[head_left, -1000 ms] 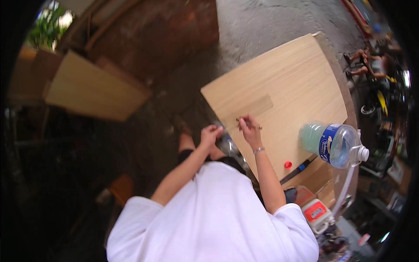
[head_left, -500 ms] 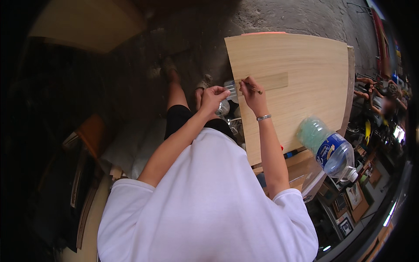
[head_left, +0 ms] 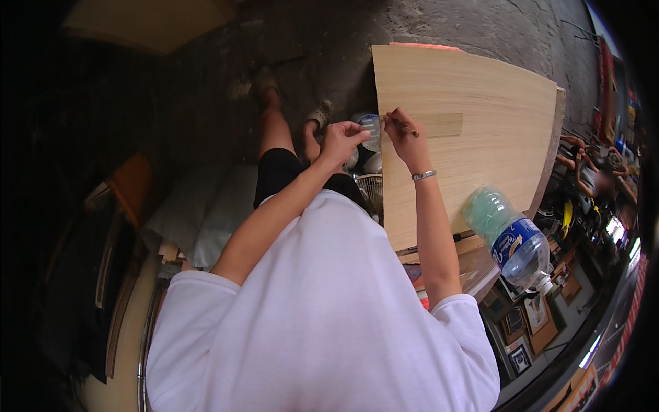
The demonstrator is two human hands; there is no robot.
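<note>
Pinching a pencil in closed fingers, the right hand rests on the board to mark it, while the left hand hovers curled shut, holding what I cannot tell.

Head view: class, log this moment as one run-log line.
left hand: closed, off the board's edge | right hand: grips thin brush on wooden board | plastic bottle: lying on board corner

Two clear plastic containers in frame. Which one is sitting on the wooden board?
The big water bottle with the blue label, lying on its side at the wooden board's near right corner. The other clear container sits off the board's left edge, between the left hand and right hand.
</note>
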